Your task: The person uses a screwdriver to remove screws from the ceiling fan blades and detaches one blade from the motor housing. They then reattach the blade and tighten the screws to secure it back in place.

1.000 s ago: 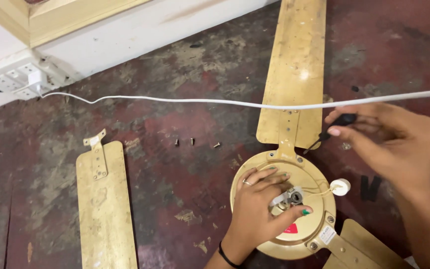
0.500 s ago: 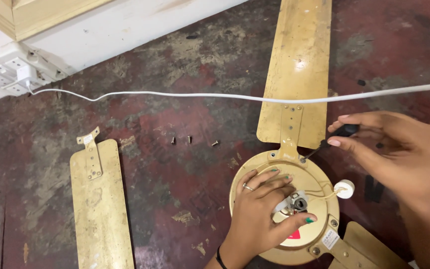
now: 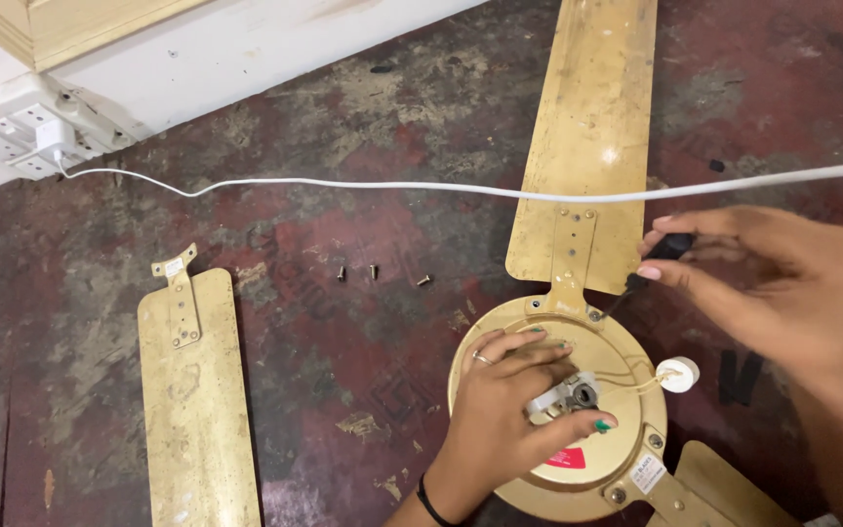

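Observation:
A gold ceiling fan motor hub (image 3: 626, 356) lies on the floor with one long gold blade (image 3: 592, 137) bolted to it, pointing away from me. My left hand (image 3: 504, 420) rests flat on the hub, fingers around its central shaft and white terminal block. In my right hand (image 3: 782, 288) is a black-handled screwdriver (image 3: 651, 263), its tip on a screw at the blade bracket by the hub's rim. A second attached blade (image 3: 724, 488) shows at the lower right. A small white round part (image 3: 678, 374) on thin wires lies beside the hub.
A detached gold blade (image 3: 192, 400) with its bracket lies on the worn red floor at left. Three loose screws (image 3: 375, 275) lie between it and the hub. A white cable (image 3: 363, 185) runs from a plugged wall socket strip (image 3: 21, 132) across the floor to the right.
My right hand has shifted slightly down and left with the screwdriver towards the bracket screw. My left hand stays on the hub. The view has drifted a little.

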